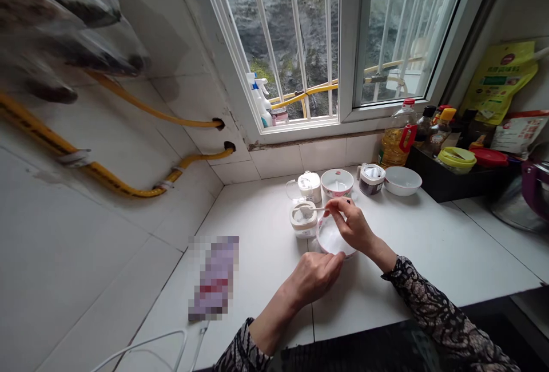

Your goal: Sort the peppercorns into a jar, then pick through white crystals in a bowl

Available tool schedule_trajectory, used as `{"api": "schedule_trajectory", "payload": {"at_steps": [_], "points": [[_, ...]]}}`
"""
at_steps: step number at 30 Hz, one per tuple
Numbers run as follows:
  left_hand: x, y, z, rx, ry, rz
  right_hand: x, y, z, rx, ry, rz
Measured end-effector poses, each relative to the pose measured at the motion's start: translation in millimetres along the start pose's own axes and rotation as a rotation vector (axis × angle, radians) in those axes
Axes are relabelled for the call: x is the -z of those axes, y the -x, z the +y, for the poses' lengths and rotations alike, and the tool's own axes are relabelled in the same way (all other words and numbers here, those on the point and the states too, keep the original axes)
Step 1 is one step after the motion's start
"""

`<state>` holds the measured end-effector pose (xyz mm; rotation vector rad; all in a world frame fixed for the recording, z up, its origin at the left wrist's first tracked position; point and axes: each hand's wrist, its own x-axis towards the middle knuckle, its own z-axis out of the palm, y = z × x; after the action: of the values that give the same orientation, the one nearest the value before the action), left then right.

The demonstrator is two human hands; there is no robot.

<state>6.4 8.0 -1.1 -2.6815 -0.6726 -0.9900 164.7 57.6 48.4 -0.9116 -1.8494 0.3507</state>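
Observation:
My right hand (351,226) pinches the handle of a small white spoon (318,209), whose head is over an open cream-coloured seasoning jar (303,229). White contents show inside the jar; whether the spoon touches them I cannot tell. Just right of the jar is a patterned bowl (319,241) with a white powdery or grainy substance (333,238) in it. My left hand (317,276) is closed on the near rim of this bowl, with thumb and fingers together. Part of the bowl is hidden behind my hands.
Behind stand another white jar (312,188) with its clear lid raised, a patterned bowl (337,182), a dark-based jar (371,180) and a white bowl (403,182). An oil bottle (393,142) and a black box (429,174) of condiments are right. A blurred-out object (217,274) lies left.

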Motion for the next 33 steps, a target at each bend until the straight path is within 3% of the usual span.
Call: {"api": "schedule_trajectory", "payload": {"at_steps": [4,6,13,17,22,26,33], "points": [[-0.4,0.0,-0.5,-0.016,-0.008,0.011,-4.8,0.2,1.6,0.316,0.199,-0.111],[0.3,-0.5,-0.4,-0.020,-0.008,0.004,-3.6,-0.4,1.8,0.366,0.231,-0.135],[1.3,-0.6,0.6,-0.008,0.000,-0.016,24.6,-0.6,6.7,0.042,0.184,0.075],[1.4,-0.9,0.5,-0.015,-0.017,-0.002,31.6,1.4,18.9,-0.022,0.287,0.009],[2.1,-1.8,0.1,-0.022,-0.016,-0.001,22.0,2.6,23.6,-0.065,0.355,-0.115],[2.0,-1.4,-0.3,-0.018,-0.013,0.010,21.8,1.5,23.7,-0.227,0.247,-0.073],[2.8,-2.0,0.0,-0.016,-0.015,0.007,32.3,-3.3,29.6,-0.566,-0.149,0.046]]}}
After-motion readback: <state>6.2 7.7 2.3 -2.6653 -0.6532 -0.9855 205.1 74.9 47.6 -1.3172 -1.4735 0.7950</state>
